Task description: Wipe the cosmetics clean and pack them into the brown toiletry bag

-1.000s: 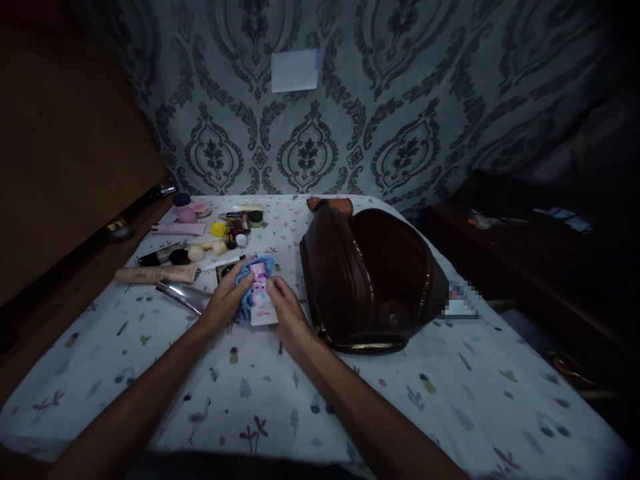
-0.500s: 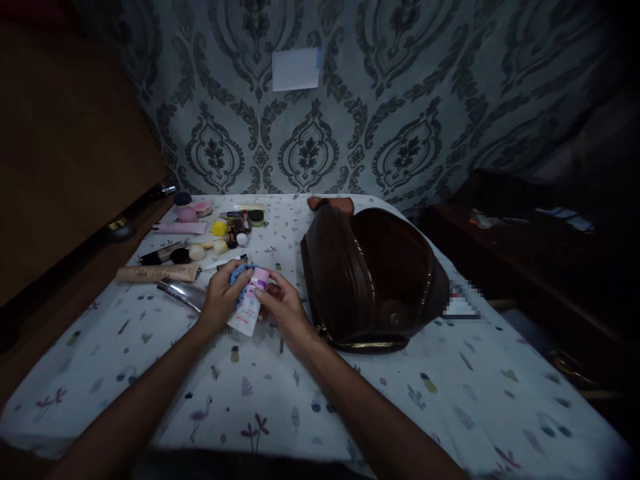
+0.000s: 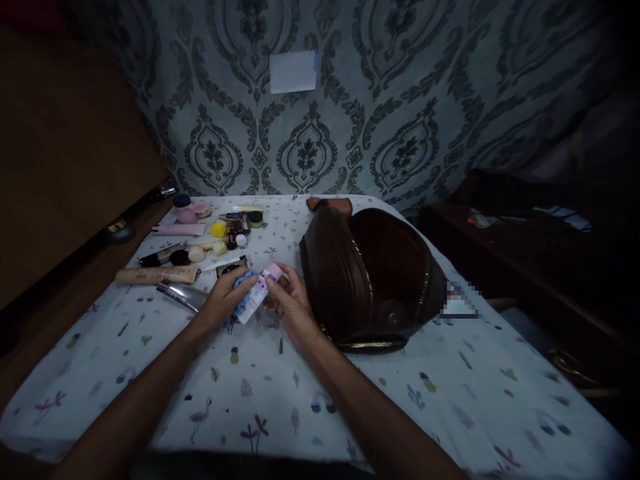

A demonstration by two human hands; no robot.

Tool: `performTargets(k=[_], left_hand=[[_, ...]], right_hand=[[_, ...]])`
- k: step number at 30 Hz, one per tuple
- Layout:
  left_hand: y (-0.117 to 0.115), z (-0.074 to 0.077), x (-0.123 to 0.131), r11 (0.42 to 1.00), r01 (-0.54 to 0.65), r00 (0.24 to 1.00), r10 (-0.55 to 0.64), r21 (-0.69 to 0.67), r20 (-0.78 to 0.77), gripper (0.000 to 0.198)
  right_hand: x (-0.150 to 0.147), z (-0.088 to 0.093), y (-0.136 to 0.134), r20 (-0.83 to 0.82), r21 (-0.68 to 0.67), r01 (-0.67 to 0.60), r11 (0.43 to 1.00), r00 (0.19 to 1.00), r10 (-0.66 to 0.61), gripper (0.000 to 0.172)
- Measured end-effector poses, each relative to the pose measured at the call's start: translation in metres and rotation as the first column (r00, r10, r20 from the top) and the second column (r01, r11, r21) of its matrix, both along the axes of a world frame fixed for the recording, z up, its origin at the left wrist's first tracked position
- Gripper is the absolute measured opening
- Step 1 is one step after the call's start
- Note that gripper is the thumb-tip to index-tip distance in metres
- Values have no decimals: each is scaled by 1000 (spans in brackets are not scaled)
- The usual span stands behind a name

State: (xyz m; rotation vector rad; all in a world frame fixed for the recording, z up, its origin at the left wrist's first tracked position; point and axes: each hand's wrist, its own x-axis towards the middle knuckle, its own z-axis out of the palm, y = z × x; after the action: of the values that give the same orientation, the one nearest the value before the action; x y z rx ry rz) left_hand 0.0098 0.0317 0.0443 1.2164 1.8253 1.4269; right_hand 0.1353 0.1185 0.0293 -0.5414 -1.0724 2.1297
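Pink-and-white tube (image 3: 257, 297), held up over the cloth-covered tabletop (image 3: 245, 420), b/w both hands & left of the bag. Tilted: white end down-left, pink end (prob. the cap) up-right. L hand (image 3: 221, 295): fingers curled in close, thumb pressed on the tube's face, w/ a bunched blue cloth (image 3: 243, 308) caught b/w fingers & tube. R hand (image 3: 295, 301): thumb & fingers pinched around the pink end, w/ no gap visible; fingertips behind it are hidden, so can't tell how firm.

Just right of the R hand, a big brown bag (image 3: 333, 283) lies w/ its zip mouth gaping. Near the L hand: silver tube (image 3: 183, 295), beige tube (image 3: 157, 274), slim white stick (image 3: 225, 263) & dark compact (image 3: 231, 269), partly covered by the hand. More small cosmetics farther back; light's dim.

Poss. trouble, my judgement: tube could slide out of the L fingers, since the loose cloth gives less grip than bare skin. Too hard a squeeze might push product out if the cap's loose; can't tell if it is. A drop could knock the compact or silver tube. R forearm overlaps the bag's near corner in view (contact unclear), so a wide elbow swing might shove it.
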Motion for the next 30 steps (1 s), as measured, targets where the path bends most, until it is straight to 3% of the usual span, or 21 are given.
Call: performTargets(k=[5,10,13,15,17,23,30], left_hand=[[0,1,-4,999,-15,999,17,-45,41,46],[-1,5,-6,998,-55,996,53,-12,-74,45],[-4,9,-3,998,68,990,-68,0,-122,39],[-7,10,0,983,180,977,-181,-21,-109,46],[-9,10,3,977,210,967,-214,-41,-137,55],[-8,13,5,971,226,917,-239,-77,-319,35],[-7,12,3,993,82,915,-111,-89,-387,40]], right_hand=[[4,5,2,26,35,-19,999,999,18,50],[4,5,3,21,80,29,996,999,-31,43],[1,1,6,11,65,97,993,995,-98,42],[-1,-2,8,4,39,137,990,991,-137,43],[-3,-5,9,2,22,159,987,987,-159,44],[-6,-8,9,-10,-25,180,983,983,-181,46],[-3,-7,9,-25,9,117,993,993,-117,37]])
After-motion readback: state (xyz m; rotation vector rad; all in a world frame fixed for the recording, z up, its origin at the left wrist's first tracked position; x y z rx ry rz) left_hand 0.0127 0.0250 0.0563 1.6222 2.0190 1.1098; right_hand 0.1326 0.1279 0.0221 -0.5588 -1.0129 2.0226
